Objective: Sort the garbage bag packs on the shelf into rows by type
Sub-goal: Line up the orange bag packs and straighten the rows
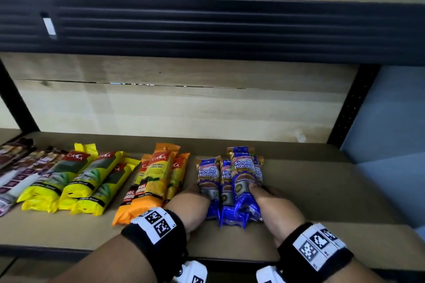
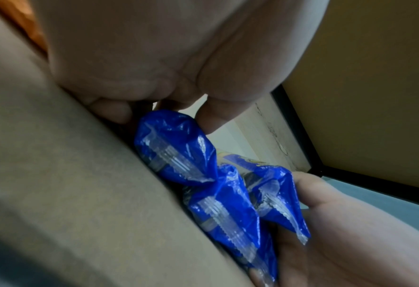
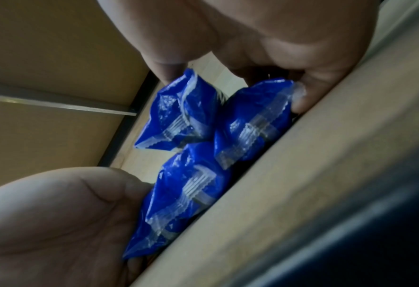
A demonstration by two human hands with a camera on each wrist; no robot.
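Note:
Several blue "Singlet Handle" garbage bag packs (image 1: pixel 230 181) lie bunched together on the wooden shelf (image 1: pixel 322 190), one stacked on top of the others. My left hand (image 1: pixel 197 193) grips the left side of the bunch. My right hand (image 1: pixel 259 193) grips the right side, thumb pressed on the top pack. In the left wrist view the sealed ends of the blue packs (image 2: pixel 218 194) sit between the curled fingers (image 2: pixel 208 118) of the left hand and my right hand (image 2: pixel 351 223). The right wrist view shows the same blue packs (image 3: pixel 203 136) squeezed between both hands.
Left of the blue bunch lies a group of orange packs (image 1: pixel 156 181), then a row of yellow packs (image 1: pixel 78 181), then brown and white packs (image 1: pixel 18 167) at the far left. A dark upper shelf beam (image 1: pixel 207 30) hangs overhead. A black post (image 1: pixel 351 103) bounds the right.

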